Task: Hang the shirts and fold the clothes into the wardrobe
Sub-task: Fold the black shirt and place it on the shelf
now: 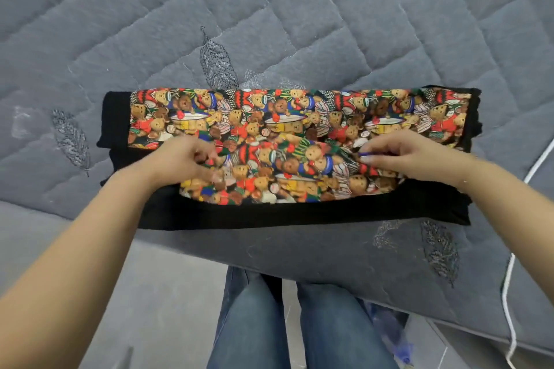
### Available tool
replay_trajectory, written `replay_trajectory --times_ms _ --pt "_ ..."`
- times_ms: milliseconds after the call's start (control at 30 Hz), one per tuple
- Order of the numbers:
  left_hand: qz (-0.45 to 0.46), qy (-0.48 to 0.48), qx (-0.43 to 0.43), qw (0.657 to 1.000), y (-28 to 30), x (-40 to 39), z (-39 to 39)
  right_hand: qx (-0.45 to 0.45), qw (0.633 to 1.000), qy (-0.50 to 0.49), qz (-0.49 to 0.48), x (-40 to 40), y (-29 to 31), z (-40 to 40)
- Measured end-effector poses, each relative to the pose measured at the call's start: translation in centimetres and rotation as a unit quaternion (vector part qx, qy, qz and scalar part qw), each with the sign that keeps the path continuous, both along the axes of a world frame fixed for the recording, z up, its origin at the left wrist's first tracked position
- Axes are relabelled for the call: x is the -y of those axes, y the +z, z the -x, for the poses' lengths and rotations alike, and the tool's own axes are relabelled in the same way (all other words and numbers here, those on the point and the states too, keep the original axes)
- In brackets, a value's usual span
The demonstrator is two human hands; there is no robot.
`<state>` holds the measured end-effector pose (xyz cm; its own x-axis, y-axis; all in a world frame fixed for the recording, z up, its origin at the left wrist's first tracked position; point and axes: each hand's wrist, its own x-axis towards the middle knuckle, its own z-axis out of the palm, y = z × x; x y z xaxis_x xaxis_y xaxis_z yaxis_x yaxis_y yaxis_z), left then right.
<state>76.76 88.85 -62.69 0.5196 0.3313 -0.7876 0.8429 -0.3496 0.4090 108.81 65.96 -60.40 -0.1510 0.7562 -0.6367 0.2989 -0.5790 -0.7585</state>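
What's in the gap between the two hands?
In the head view, only the teddy-bear print garment lies between the left hand and right hand; both hands pinch its folded edge.

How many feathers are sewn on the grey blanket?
4. One feather is above the shirt, one to its left, two at the lower right. The shirt may hide others.

Folded garment (299, 117) lies on the quilt (269, 24) — both hands on its near half.

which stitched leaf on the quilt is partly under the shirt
The leaf just beyond the shirt; the other leaves lie fully clear of it.
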Motion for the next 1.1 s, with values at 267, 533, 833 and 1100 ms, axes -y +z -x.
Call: replay_trajectory --times_ms 267,533,833,1100 --pt "0.215 0.208 0.086 0.95 6.1 -4.2 4.0 0.155 0.987 0.007 -0.038 -5.9 -0.5 -1.7" --pt "-0.342 0.139 -0.008 0.929 -1.7 -2.7 2.1 0.486 0.862 -0.081 -0.118 -7.6 -7.0 3.6" --pt "0.021 0.706 0.028 0.707 -1.7 -0.8 4.9 0.451 0.87 -0.134 -0.15 2.5 -4.5 13.4" --pt "-0.06 0.588 0.295 0.751 -0.4 -3.4 6.4 0.476 0.867 0.113 -0.091 0.6 -8.9 13.9"
